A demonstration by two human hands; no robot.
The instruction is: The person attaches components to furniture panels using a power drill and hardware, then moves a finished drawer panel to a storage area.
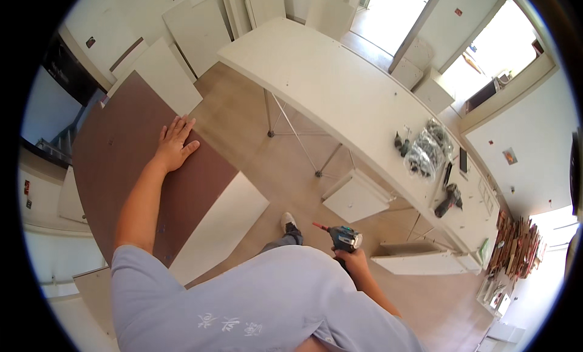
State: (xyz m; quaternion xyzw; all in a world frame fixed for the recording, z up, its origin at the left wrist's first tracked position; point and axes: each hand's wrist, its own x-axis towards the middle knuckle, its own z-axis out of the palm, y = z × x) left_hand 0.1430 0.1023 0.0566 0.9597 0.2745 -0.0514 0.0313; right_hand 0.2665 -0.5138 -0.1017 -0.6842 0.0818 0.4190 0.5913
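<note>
My left hand (176, 146) lies flat with its fingers spread on a large brown panel (130, 170), near the panel's right edge. A white panel (218, 227) shows below and beside the brown one. Down at my right side, my right hand (353, 261) is closed round the grip of a cordless drill (346, 238). The drill's red-tipped bit points left, toward my shoe (288, 221), and touches nothing.
A long white table (328, 78) on folding metal legs runs across to the right. It bears plastic bags of hardware (428, 148), a second drill (449, 200) and a black phone-like slab (463, 160). White boards (161, 75) lean at back left; wood strips (516, 246) are stacked right.
</note>
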